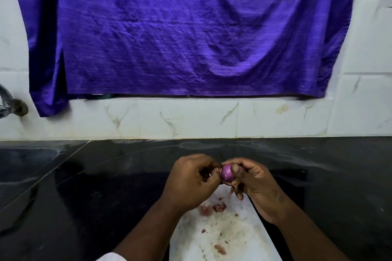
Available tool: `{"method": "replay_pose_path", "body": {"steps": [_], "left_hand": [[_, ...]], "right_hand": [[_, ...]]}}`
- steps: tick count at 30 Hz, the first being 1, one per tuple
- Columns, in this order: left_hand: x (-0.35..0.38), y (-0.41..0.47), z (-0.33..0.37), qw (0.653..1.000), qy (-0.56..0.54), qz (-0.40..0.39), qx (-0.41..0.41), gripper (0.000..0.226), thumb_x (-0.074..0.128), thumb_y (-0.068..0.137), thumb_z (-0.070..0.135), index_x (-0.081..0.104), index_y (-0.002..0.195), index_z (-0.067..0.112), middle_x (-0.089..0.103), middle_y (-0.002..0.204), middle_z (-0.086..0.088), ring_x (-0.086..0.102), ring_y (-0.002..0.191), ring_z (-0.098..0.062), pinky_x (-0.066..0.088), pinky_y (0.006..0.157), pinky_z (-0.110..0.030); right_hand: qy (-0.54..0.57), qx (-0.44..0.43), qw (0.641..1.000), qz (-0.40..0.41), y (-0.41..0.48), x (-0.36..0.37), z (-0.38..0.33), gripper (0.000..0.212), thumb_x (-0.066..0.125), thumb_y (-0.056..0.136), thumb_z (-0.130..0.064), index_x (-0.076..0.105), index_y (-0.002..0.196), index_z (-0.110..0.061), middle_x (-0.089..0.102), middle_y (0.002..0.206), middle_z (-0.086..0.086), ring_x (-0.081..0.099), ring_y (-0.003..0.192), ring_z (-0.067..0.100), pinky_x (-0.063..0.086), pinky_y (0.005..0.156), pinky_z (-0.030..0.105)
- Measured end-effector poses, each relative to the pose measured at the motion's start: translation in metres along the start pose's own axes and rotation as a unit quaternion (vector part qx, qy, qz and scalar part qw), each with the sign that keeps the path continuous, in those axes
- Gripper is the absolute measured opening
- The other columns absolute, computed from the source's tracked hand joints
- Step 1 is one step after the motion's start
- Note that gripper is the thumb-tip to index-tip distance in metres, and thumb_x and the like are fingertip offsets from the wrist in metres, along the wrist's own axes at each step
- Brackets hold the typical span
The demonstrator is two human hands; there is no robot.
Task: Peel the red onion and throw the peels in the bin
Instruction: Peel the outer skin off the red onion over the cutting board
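Two hands are meeting low in the middle of the frame, both busy on one small red onion (226, 174). The right hand (254, 182) is gripping it, thumb pressing flat on the front and fingers curling round behind. The left hand (191, 180) is curled in tight, fingertips pinching at the red onion's left side. Peel scraps (214, 207) are lying on the white board (244, 239) just below, which is sitting on the black countertop (106, 197). A purple cloth (191, 27) is hanging across the top, with a tap (6, 101) poking in at the left edge.
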State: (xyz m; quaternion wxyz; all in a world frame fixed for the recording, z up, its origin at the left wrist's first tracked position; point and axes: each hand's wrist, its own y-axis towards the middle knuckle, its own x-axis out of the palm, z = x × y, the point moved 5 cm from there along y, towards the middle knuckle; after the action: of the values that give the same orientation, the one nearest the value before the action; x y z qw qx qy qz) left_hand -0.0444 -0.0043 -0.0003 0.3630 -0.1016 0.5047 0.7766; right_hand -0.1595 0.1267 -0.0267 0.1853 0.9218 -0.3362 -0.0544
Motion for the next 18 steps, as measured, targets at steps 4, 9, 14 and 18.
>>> {"method": "replay_pose_path", "body": {"steps": [4, 9, 14, 18], "left_hand": [[0.0, -0.001, -0.001, 0.999, -0.03, 0.009, -0.011, 0.019, 0.061, 0.093, 0.041, 0.074, 0.09, 0.027, 0.069, 0.08, 0.014, 0.066, 0.074, -0.009, 0.055, 0.062, -0.03], [0.009, -0.002, -0.002, 0.999, -0.03, -0.039, -0.002, 0.007, 0.062, 0.103, 0.034, 0.064, 0.098, 0.029, 0.065, 0.088, 0.016, 0.064, 0.08, -0.004, 0.048, 0.063, -0.018], [0.012, -0.002, -0.005, 0.997, -0.057, -0.048, -0.014, 0.017, 0.048, 0.106, 0.044, 0.056, 0.097, 0.032, 0.06, 0.086, 0.012, 0.057, 0.075, -0.011, 0.05, 0.062, -0.036], [0.014, -0.004, -0.009, 0.996, -0.064, -0.056, -0.038, 0.022, 0.042, 0.107, 0.049, 0.051, 0.096, 0.032, 0.059, 0.087, 0.007, 0.056, 0.075, -0.016, 0.054, 0.066, -0.051]], "right_hand": [[0.006, 0.002, 1.0, 0.003, 0.0, -0.002, 0.0, 0.061, 0.077, 0.074, -0.065, 0.076, 0.105, -0.012, 0.072, 0.092, 0.018, 0.059, 0.065, 0.023, 0.05, 0.052, 0.031], [0.003, 0.004, 1.0, 0.008, 0.0, -0.002, 0.0, 0.064, 0.077, 0.071, -0.068, 0.077, 0.103, -0.013, 0.073, 0.085, 0.013, 0.058, 0.064, 0.023, 0.048, 0.052, 0.033], [-0.013, -0.001, 1.0, 0.011, -0.001, -0.001, -0.002, 0.068, 0.073, 0.072, -0.073, 0.077, 0.105, -0.013, 0.075, 0.09, 0.012, 0.064, 0.07, 0.017, 0.044, 0.053, 0.03], [-0.013, -0.01, 1.0, 0.011, -0.001, 0.001, -0.004, 0.069, 0.072, 0.072, -0.073, 0.077, 0.104, -0.012, 0.077, 0.091, 0.014, 0.072, 0.074, 0.021, 0.044, 0.056, 0.028]]}}
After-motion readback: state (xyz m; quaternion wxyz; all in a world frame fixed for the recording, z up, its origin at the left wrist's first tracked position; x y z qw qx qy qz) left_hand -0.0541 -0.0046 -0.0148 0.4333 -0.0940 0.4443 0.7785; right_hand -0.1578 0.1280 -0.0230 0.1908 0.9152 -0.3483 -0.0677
